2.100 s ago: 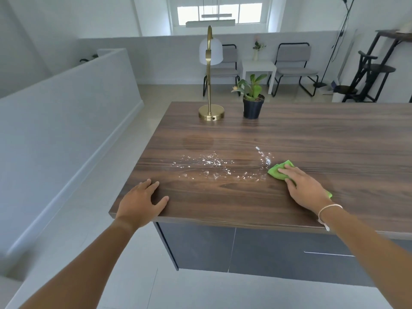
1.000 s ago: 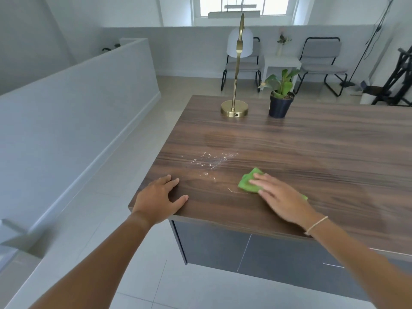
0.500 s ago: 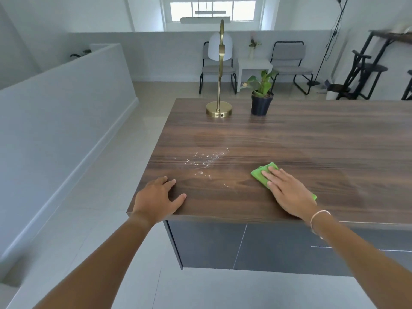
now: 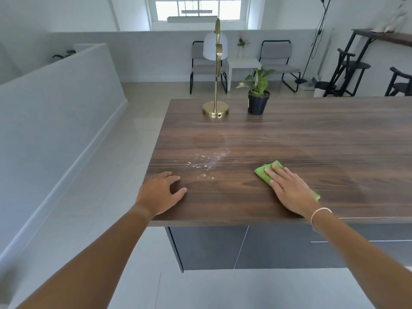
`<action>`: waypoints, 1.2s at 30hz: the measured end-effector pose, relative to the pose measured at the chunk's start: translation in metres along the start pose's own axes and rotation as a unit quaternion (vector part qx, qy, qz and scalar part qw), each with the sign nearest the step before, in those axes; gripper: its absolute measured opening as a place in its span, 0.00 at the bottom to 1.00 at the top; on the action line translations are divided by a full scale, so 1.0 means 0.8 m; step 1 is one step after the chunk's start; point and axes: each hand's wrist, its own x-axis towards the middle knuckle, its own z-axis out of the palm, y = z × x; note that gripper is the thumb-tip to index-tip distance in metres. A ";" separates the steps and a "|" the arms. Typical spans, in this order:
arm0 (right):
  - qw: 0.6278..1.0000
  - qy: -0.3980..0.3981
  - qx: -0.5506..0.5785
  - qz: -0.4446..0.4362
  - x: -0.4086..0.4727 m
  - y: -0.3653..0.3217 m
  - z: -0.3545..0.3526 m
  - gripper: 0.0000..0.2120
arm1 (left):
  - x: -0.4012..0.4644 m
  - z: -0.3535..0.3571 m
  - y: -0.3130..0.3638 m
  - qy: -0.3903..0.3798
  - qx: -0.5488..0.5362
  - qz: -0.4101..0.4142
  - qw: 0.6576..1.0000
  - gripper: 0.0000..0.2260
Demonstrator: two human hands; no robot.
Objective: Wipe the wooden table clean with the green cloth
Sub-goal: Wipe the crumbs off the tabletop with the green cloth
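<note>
Under right hand (image 4: 289, 190) (flat): green cloth (image 4: 264, 172)

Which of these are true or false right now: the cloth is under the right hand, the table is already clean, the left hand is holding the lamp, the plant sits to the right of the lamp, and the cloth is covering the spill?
1. The green cloth lies flat under the right hand. True.
2. The table is already clean. False: a patch of white specks and droplets remains.
3. The left hand is holding the lamp. False: it rests flat at the table's near corner, well apart from the lamp.
4. The plant sits to the right of the lamp. True.
5. The cloth covers the spill. False: the cloth lies to the right of it, apart.
</note>
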 end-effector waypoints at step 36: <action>0.967 -0.052 0.023 -0.248 0.277 -0.162 0.027 0.22 | 0.007 0.013 0.010 0.062 -0.048 -0.081 0.994 0.18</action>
